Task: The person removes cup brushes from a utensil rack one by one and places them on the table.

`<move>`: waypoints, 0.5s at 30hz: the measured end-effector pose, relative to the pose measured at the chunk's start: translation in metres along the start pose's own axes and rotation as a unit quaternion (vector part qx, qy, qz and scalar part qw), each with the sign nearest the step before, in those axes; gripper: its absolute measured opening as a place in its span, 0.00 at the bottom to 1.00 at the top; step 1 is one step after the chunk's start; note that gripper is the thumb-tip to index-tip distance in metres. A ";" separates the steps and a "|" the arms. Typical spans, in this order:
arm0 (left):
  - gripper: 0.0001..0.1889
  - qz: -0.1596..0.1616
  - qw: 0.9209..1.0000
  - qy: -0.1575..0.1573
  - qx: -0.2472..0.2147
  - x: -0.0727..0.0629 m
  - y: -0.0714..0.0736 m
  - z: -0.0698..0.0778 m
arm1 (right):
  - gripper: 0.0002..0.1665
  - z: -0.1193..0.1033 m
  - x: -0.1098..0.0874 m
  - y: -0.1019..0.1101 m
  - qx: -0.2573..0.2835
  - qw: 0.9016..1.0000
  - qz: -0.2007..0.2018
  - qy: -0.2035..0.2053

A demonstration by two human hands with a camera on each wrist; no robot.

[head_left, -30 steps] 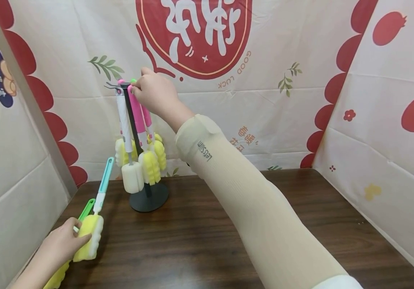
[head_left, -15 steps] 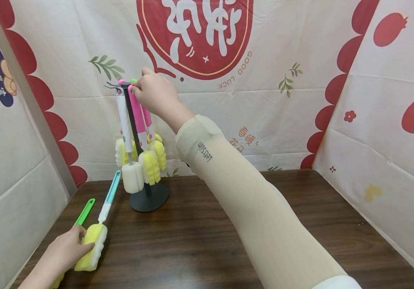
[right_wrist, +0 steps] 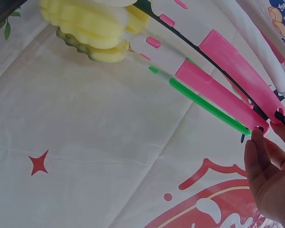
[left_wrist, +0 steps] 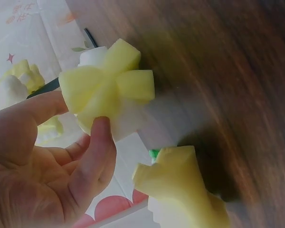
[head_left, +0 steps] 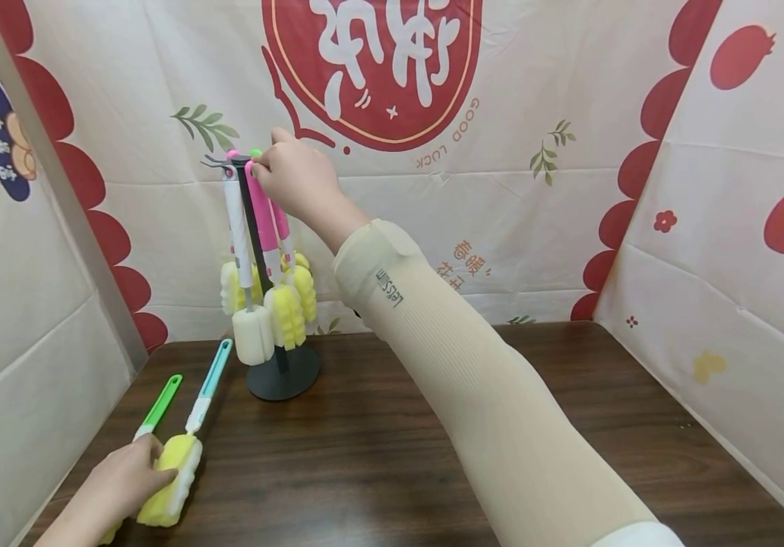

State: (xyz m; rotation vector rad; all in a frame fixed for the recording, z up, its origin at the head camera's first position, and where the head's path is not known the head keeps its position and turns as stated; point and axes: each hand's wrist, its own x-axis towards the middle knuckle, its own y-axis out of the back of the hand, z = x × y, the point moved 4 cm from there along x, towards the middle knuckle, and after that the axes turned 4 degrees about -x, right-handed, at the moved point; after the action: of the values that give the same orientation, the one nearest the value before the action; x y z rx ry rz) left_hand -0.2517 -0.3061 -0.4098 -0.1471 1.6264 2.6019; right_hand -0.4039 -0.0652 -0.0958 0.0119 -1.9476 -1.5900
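My left hand (head_left: pixel 118 475) grips the yellow-and-white sponge head of a bottle brush (head_left: pixel 176 467), thumb and fingers on either side. Its teal handle (head_left: pixel 216 371) points away towards a black rack (head_left: pixel 258 266). In the left wrist view the lobed end of that sponge (left_wrist: pixel 104 88) faces the camera. Up at the rack's top, my right hand (head_left: pixel 296 171) pinches the hanging end of a pink-handled bottle brush (head_left: pixel 262 209). The right wrist view has the fingertips (right_wrist: pixel 257 137) right at the handle ends and hooks. A second pink handle (right_wrist: pixel 218 92) hangs beside it.
A green-handled bottle brush (head_left: pixel 159 406) lies left of my left hand; its sponge (left_wrist: pixel 175 183) shows in the left wrist view. Also hanging on the rack are a white-handled brush (head_left: pixel 238 228) and several yellow sponge heads. Printed cloth (head_left: pixel 501 220) walls the wooden table (head_left: pixel 365 433).
My left hand has lowered the teal-handled bottle brush towards the table and drawn it slightly nearer, its handle tip now lower in view. My right hand has stayed at the rack's top.
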 end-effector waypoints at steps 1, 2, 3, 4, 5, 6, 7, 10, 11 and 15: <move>0.22 -0.001 1.000 0.001 0.001 0.000 0.000 0.000 | 0.21 0.000 0.000 0.000 0.001 1.000 0.000 0.000; 0.22 -0.004 1.000 0.002 0.004 -0.001 0.000 -0.001 | 0.21 0.000 0.000 -0.001 0.001 1.000 -0.001 0.000; 0.22 -0.010 1.000 0.005 0.001 -0.001 0.000 -0.002 | 0.21 0.000 0.000 -0.001 0.000 1.000 -0.001 0.002; 0.21 -0.017 1.000 0.011 -0.003 -0.001 0.000 -0.003 | 0.21 0.000 0.000 -0.001 0.000 1.000 -0.002 0.002; 0.21 -0.024 1.000 0.018 -0.007 -0.001 -0.001 -0.004 | 0.21 0.001 0.000 -0.001 -0.002 1.000 -0.003 0.002; 0.20 -0.031 0.999 0.025 -0.014 -0.001 -0.002 -0.006 | 0.21 0.001 0.000 -0.002 -0.002 1.000 -0.004 0.003; 0.19 -0.038 0.999 0.033 -0.021 -0.001 -0.003 -0.007 | 0.21 0.001 0.000 -0.002 -0.002 1.000 -0.004 0.003; 0.18 -0.052 0.997 0.052 -0.039 0.001 -0.005 -0.011 | 0.21 0.001 -0.001 -0.002 -0.001 1.000 -0.003 0.002; 0.18 -0.055 0.996 0.054 -0.042 0.002 -0.006 -0.012 | 0.21 0.001 -0.001 -0.002 0.000 1.000 -0.002 0.002; 0.18 -0.065 0.994 0.069 -0.045 0.004 -0.007 -0.015 | 0.21 0.001 -0.001 -0.002 0.005 1.000 0.001 0.002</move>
State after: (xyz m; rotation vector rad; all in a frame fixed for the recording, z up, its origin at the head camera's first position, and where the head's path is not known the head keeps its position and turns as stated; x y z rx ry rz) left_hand -0.2542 -0.3166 -0.4232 -0.4327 1.4828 2.6170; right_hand -0.4047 -0.0643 -0.0985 0.0159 -1.9522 -1.5772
